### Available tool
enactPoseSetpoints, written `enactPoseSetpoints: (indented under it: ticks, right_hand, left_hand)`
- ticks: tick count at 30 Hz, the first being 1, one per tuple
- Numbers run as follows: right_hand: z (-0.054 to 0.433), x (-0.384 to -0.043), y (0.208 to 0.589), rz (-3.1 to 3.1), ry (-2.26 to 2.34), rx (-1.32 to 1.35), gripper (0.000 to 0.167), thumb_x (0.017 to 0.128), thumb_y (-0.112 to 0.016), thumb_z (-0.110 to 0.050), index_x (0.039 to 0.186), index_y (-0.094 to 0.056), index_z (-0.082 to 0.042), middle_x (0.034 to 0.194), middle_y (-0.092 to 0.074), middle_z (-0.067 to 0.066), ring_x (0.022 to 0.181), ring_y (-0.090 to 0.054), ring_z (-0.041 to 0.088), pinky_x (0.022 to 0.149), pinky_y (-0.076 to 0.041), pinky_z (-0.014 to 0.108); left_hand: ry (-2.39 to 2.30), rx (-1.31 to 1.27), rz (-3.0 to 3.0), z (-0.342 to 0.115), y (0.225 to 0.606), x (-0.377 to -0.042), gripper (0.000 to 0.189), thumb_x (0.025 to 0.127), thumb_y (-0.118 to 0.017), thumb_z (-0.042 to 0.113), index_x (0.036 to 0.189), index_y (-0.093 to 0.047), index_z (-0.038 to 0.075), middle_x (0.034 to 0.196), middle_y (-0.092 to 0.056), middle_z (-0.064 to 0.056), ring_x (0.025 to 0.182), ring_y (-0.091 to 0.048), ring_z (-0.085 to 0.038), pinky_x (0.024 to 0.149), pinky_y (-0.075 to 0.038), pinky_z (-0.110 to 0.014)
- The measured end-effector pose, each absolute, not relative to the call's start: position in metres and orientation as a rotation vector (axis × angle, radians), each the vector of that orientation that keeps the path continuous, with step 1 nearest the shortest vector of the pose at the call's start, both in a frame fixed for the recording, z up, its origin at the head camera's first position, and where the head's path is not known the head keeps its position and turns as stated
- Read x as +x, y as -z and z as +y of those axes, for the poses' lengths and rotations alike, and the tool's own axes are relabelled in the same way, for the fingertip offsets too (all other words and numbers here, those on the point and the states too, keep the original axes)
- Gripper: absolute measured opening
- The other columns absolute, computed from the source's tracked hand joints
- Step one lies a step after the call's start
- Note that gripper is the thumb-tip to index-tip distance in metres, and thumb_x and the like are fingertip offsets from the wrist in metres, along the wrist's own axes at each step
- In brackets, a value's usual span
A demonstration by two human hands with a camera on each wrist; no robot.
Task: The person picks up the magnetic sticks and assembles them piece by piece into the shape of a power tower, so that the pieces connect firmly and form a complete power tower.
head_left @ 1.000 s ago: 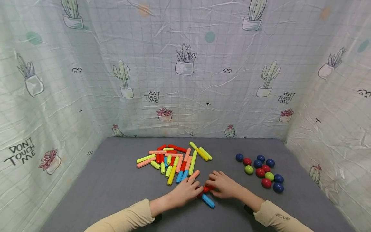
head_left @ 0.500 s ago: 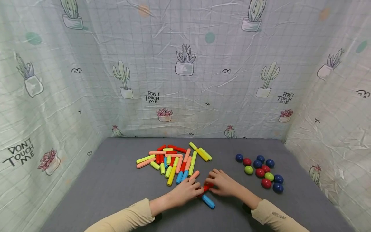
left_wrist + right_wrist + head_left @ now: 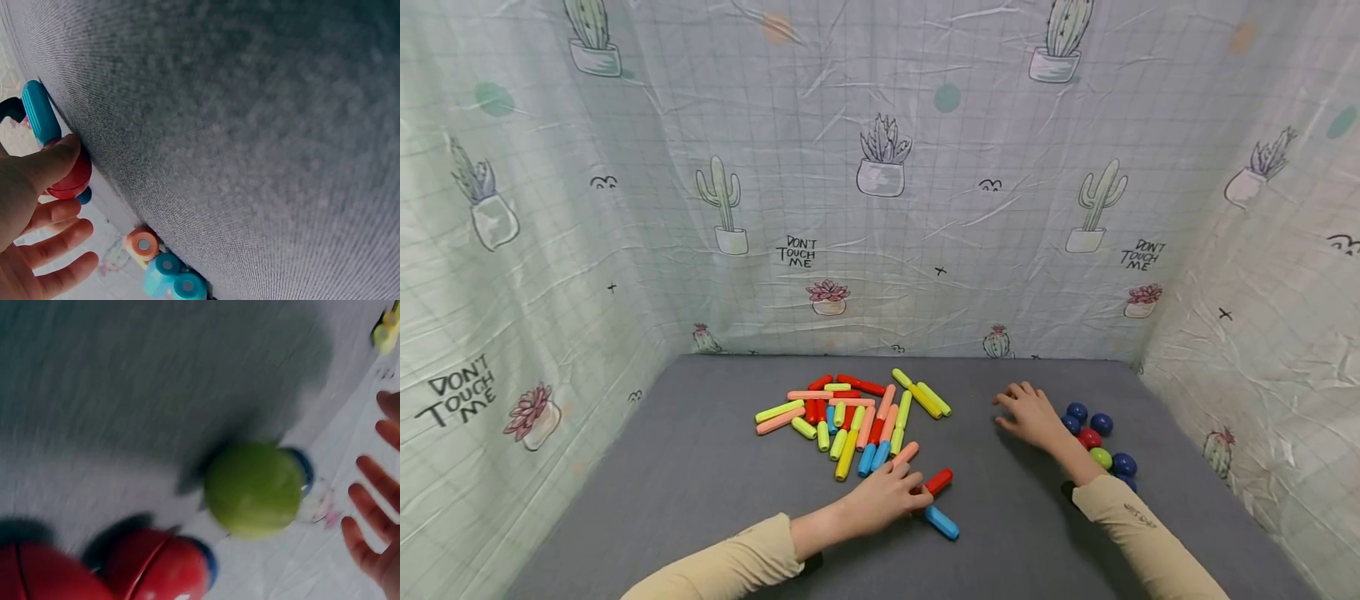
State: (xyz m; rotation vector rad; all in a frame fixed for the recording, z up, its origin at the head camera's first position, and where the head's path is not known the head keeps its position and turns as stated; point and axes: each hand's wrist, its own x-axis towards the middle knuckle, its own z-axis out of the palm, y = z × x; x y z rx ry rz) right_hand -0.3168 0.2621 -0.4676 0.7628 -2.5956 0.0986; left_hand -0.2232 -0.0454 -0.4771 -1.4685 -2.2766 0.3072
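My left hand pinches a red ball between thumb and forefinger at the middle front of the table. A blue stick and a red stick run out from beside those fingertips; in the left wrist view the blue one meets the ball. Whether the red one is joined is hidden. My right hand is over the near side of the loose balls, fingers spread and holding nothing. A green ball and a red ball show below it in the right wrist view, apart from the fingers.
Left of centre lies a pile of coloured sticks, among them a yellow stick and a salmon stick close to my left hand. Several blue, red and green balls, such as a blue ball, sit right. A patterned curtain surrounds the table.
My right hand has left the red stick and moved right and away from me to the balls, its fingers spreading. The left hand stays in place with the ball.
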Motion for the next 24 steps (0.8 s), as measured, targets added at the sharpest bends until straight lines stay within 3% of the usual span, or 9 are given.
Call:
enactPoseSetpoints:
  ticks: [12,18,24]
  right_hand:
    - [0.289,-0.332,0.468,-2.809,0.124,0.516,0.03,0.081,-0.063,-0.027,0.108,-0.06,-0.013,0.097,-0.055,0.015,0.089,-0.045,0.034,0.066,-0.036,0.047]
    - [0.292,-0.336,0.474,-2.837,0.144,0.544,0.034,0.08,-0.065,-0.025,0.111,-0.059,-0.011,0.098,-0.058,0.014,0.092,-0.047,0.036,0.069,-0.037,0.051]
    - [0.285,-0.33,0.47,-2.784,0.141,0.609,0.037,0.074,-0.07,-0.021,0.107,-0.06,-0.008,0.098,-0.059,0.013,0.089,-0.047,0.033,0.067,-0.038,0.048]
  left_hand:
    - [-0.324,-1.482,-2.258,-0.047,0.475,-0.225,0.031,0.083,-0.057,0.043,0.109,-0.053,0.026,0.096,-0.058,0.009,0.081,-0.047,-0.008,0.066,-0.04,-0.02]
    - [-0.346,-1.507,-2.231,-0.048,0.474,-0.226,0.031,0.085,-0.056,0.04,0.111,-0.054,0.023,0.096,-0.059,0.009,0.08,-0.047,-0.007,0.063,-0.039,-0.017]
    - [-0.333,-1.532,-2.24,-0.047,0.472,-0.224,0.025,0.085,-0.056,0.038,0.107,-0.054,0.027,0.093,-0.058,0.008,0.083,-0.047,-0.008,0.071,-0.042,-0.019]
